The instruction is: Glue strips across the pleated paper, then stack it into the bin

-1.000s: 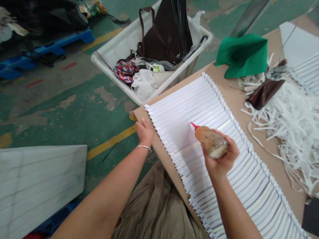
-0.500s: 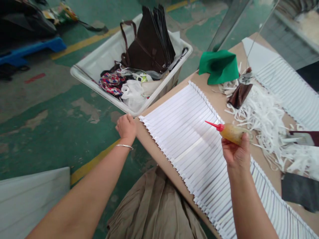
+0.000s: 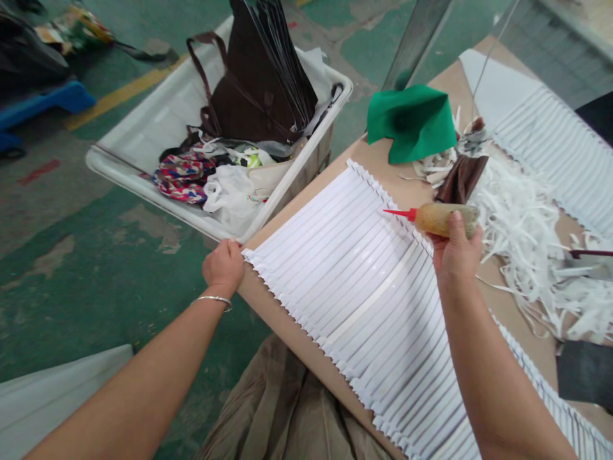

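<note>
Head view: the right hand (image 3: 454, 249) wraps round an amber, cloudy squeeze bottle (image 3: 438, 218), long axis nearly level, its tapered red nozzle (image 3: 400, 213) pointing left over the white strips (image 3: 354, 255). These smooth, slightly glossy strips lie side by side on the brown surface (image 3: 272, 306), ends jagged. The left hand (image 3: 223, 265) curls at the surface's corner; whether it grips, I cannot tell. Limp, curly white scraps (image 3: 512, 223) heap beyond the bottle.
</note>
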The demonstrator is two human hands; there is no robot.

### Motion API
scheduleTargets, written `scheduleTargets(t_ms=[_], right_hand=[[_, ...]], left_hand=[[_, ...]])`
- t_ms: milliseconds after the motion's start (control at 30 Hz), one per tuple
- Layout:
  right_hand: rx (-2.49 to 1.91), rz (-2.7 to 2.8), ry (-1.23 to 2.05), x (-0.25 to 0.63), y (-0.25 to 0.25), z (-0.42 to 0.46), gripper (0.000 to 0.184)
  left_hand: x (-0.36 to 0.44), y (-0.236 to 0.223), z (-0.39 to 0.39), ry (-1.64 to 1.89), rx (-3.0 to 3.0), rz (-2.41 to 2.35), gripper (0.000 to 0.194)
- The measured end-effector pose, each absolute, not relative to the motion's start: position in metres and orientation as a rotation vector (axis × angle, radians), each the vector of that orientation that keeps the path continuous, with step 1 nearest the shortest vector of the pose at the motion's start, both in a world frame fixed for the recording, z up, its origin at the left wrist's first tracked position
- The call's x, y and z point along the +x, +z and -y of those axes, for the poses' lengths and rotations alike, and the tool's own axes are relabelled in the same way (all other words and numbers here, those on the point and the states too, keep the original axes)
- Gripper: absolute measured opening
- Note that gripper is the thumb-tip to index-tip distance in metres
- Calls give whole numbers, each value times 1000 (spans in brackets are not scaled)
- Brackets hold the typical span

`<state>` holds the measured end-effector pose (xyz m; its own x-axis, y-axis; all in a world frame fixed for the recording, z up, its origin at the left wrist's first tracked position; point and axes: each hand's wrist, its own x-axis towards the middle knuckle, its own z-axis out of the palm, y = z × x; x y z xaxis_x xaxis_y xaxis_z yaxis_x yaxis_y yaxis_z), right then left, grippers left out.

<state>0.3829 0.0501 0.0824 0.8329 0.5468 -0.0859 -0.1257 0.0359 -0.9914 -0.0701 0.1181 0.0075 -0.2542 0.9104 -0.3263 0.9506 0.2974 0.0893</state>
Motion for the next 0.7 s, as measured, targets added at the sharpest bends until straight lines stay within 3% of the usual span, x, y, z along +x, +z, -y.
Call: scheduleTargets(t_ms=[700], right_hand=[[-1608,461,546,367,66,-45,55]], left_hand=[[-67,4,-119,-135,1692,-2251,41]])
